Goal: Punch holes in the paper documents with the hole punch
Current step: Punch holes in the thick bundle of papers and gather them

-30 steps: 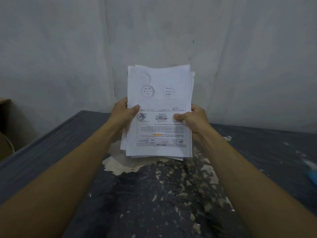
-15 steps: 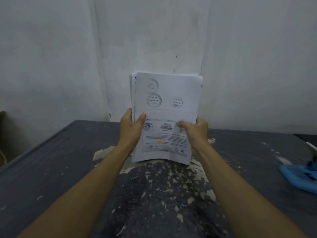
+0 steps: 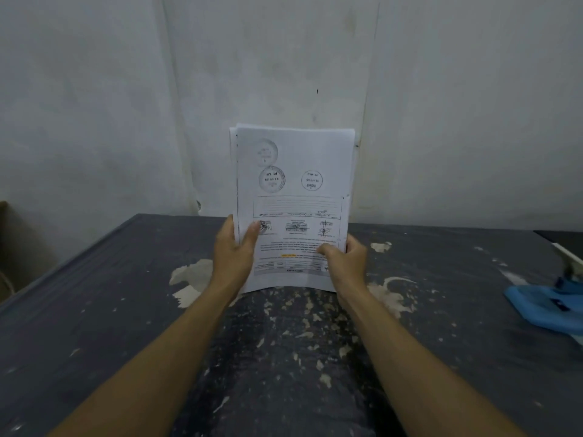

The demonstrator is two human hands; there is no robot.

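A stack of white paper documents (image 3: 293, 197) stands upright on its lower edge on the dark table (image 3: 110, 310), its printed page upside down with round stamps near the top. My left hand (image 3: 235, 250) grips the stack's left edge, thumb on the front. My right hand (image 3: 345, 258) grips the right edge low down, thumb across the front page. A blue hole punch (image 3: 549, 302) lies at the table's right edge, partly cut off by the frame.
The table top is dark grey with peeled, pale patches (image 3: 189, 279) around the stack. A white wall (image 3: 126, 105) rises right behind the table. Something brown (image 3: 6, 247) stands past the table's left edge.
The papers have been squared up and stood more upright, and my hands have slid lower on their sides. The view has swung right, bringing the blue hole punch into sight.
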